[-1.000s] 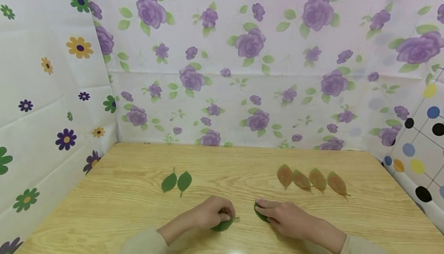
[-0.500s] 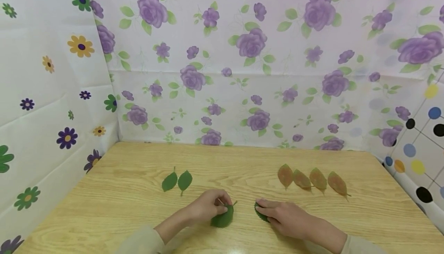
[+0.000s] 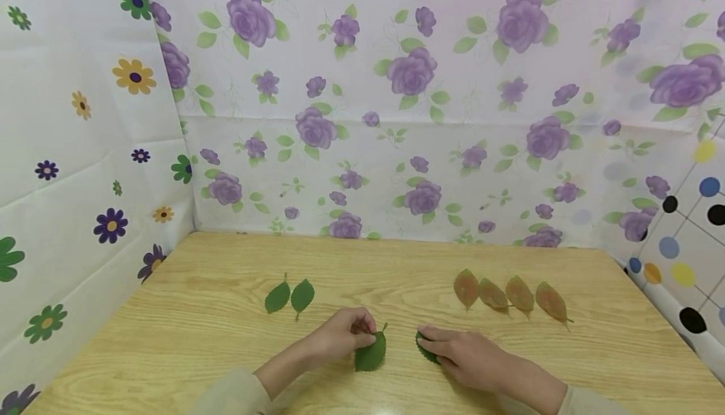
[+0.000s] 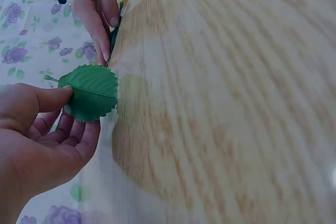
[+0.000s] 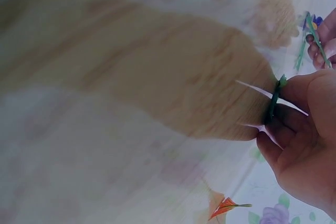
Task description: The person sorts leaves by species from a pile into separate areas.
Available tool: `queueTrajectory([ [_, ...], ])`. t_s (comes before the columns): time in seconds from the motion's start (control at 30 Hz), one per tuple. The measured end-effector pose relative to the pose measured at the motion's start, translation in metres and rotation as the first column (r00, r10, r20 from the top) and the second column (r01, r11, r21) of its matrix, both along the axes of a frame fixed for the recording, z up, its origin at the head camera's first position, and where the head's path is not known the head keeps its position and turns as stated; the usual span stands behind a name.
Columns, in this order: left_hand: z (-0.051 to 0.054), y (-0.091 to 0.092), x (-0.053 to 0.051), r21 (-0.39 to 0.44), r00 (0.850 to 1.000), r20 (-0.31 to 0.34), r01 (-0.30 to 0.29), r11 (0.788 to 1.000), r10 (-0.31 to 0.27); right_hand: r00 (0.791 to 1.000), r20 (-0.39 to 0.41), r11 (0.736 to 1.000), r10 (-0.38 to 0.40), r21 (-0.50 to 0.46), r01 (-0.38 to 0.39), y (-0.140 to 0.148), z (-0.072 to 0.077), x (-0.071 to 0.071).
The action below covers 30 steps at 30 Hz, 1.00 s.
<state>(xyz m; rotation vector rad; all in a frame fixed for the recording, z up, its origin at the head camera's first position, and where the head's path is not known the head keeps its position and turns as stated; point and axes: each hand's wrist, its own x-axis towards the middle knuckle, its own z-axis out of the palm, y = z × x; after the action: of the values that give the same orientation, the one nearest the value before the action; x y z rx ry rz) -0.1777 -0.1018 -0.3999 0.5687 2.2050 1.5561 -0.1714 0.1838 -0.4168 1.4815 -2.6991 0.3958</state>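
Note:
In the head view, my left hand [image 3: 342, 334] pinches a green toothed leaf [image 3: 370, 353] near its stem, thumb on the upper face. The left wrist view shows this leaf [image 4: 93, 94] held slightly off the wooden table. My right hand [image 3: 470, 355] is low at the tabletop, fingers and thumb at a second green leaf [image 3: 426, 347], mostly hidden under them. From the right wrist, that leaf [image 5: 274, 100] appears edge-on between thumb and fingers. Two green leaves, a left one [image 3: 277, 298] and a right one [image 3: 303, 295], lie side by side farther back on the left.
Several reddish-brown leaves [image 3: 494, 294] lie in a row at the back right of the wooden table [image 3: 226, 339]. Behind the table hangs a purple-rose cloth [image 3: 368, 169]. A flower-print sheet [image 3: 73, 213] borders the left, and a dotted sheet [image 3: 688, 232] the right.
My left hand has moved slightly away from me, and its leaf has turned from lying sideways to stem pointing toward the back. The right hand and the other leaves stay put.

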Motion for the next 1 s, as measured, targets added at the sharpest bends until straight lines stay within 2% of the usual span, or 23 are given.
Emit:
queueTrajectory([
  [0.1, -0.001, -0.001, -0.002, -0.005, 1.0, 0.004, -0.017, 1.0, 0.017, 1.0, -0.003, 1.0, 0.005, -0.005, -0.005, 0.0, 0.0, 0.0],
  [0.2, -0.002, -0.005, -0.008, -0.011, 0.999, -0.021, -0.046, 0.999, 0.046, 1.0, -0.015, 1.0, 0.01, -0.008, -0.01, 0.0, 0.0, 0.0],
  [0.4, -0.002, -0.021, -0.023, -0.009, 0.987, -0.039, -0.154, 0.988, 0.154, 1.0, -0.023, 1.0, 0.018, -0.011, -0.019, 0.0, 0.0, 0.0],
  [0.7, -0.001, -0.039, -0.046, -0.047, 0.952, -0.105, -0.293, 0.955, 0.287, 0.999, -0.032, 1.0, 0.024, -0.01, -0.024, 0.0, -0.001, 0.0],
  [0.87, 0.0, -0.046, -0.052, -0.046, 0.93, -0.105, -0.359, 0.932, 0.352, 0.999, -0.036, 0.999, 0.036, -0.017, -0.037, -0.001, -0.003, 0.0],
  [1.0, 0.001, -0.051, -0.057, -0.077, 0.915, -0.134, -0.393, 0.916, 0.381, 0.999, -0.039, 0.999, 0.036, -0.016, -0.037, 0.0, -0.003, 0.0],
])
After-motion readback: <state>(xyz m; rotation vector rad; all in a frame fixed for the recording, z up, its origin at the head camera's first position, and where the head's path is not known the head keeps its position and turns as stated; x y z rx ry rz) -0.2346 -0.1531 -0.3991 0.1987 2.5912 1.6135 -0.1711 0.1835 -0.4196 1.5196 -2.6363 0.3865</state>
